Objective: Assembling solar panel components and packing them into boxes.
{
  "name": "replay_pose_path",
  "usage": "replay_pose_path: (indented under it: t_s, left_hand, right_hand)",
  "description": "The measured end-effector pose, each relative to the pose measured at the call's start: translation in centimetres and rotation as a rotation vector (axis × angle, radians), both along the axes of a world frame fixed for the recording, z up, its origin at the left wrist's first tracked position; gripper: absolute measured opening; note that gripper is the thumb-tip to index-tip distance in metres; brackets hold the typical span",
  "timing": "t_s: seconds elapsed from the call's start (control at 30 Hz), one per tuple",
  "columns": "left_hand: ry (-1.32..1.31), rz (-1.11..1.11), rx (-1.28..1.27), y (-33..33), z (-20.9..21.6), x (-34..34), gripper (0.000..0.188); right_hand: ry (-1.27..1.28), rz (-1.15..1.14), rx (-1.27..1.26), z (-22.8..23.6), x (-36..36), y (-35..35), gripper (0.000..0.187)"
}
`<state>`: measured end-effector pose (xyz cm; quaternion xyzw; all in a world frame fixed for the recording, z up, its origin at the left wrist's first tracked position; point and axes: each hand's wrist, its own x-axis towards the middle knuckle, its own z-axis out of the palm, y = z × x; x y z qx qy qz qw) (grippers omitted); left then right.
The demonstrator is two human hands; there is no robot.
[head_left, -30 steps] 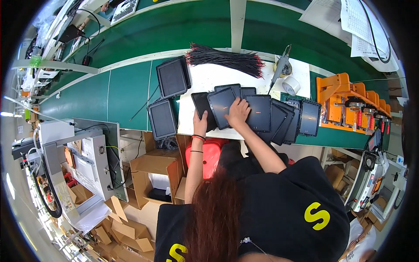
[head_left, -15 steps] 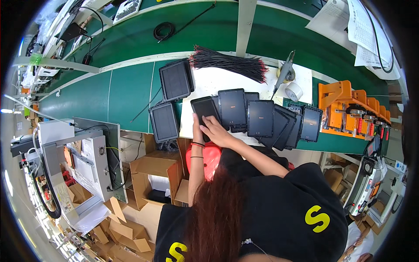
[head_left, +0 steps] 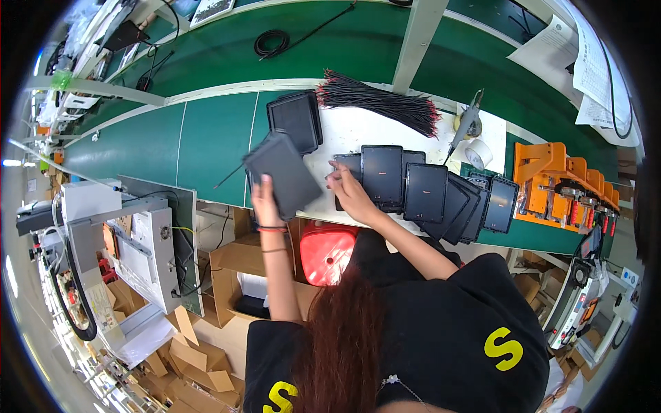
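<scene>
My left hand [head_left: 266,201] grips the lower left edge of a black rectangular plastic case [head_left: 286,177], tilted and raised over the left side of the work area. It partly covers the stack of black cases [head_left: 295,113] behind it and hides what lies beneath. To the right, my right hand [head_left: 352,196] has its fingers apart and holds nothing. Its fingertips are close to a black case [head_left: 349,162] at the left end of an overlapping row; whether they touch it cannot be told. Further along that row lie several flat black panels [head_left: 425,193], some fanned out.
Behind the cases lies a bundle of black wires with red ends [head_left: 379,102]. A soldering iron [head_left: 469,124] stands beside a white tape roll [head_left: 478,154]. Orange clamp fixtures [head_left: 551,175] occupy the bench's right. Below are a red stool [head_left: 327,256] and a cardboard box [head_left: 237,258].
The held black case has moved left, away from the row, in my left hand. My right hand has let go of it and remains near the row. The whole view has shifted slightly.
</scene>
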<state>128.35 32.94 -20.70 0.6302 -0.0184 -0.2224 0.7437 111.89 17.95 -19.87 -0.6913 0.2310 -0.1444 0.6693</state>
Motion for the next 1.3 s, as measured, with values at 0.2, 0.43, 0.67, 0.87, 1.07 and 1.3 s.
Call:
replay_pose_path:
  t_s: [0.2,0.43,0.67,0.87,1.07,1.3]
  left_hand:
    - [-0.503,0.299,0.843,3.9,-6.6,19.6,0.062]
    - [-0.517,0.029,1.007,1.9,-13.4,30.0,0.073]
    - [-0.783,0.031,1.555,-1.9,-7.5,22.7,0.063]
    - [-1.223,-0.297,0.817,-4.0,-3.8,1.1,0.032]
    - [-0.686,-0.352,1.033,-6.6,-9.5,-12.9,0.078]
    - [-0.491,-0.289,1.269,-8.2,-11.9,-11.9,0.069]
  right_hand:
    - [0.199,-0.205,0.007,-2.4,-6.0,-4.3,0.041]
    - [0.670,-0.463,-0.651,-4.5,-14.1,-6.6,0.045]
    - [0.909,-0.453,-0.892,-4.7,-10.5,-4.8,0.076]
    - [0.942,-0.418,-0.821,-5.6,-7.8,-4.9,0.084]
    - [0.972,-0.363,-0.698,-6.1,-6.4,-5.8,0.082]
    - [0.876,-0.380,-0.725,-6.8,-5.3,-6.5,0.087]
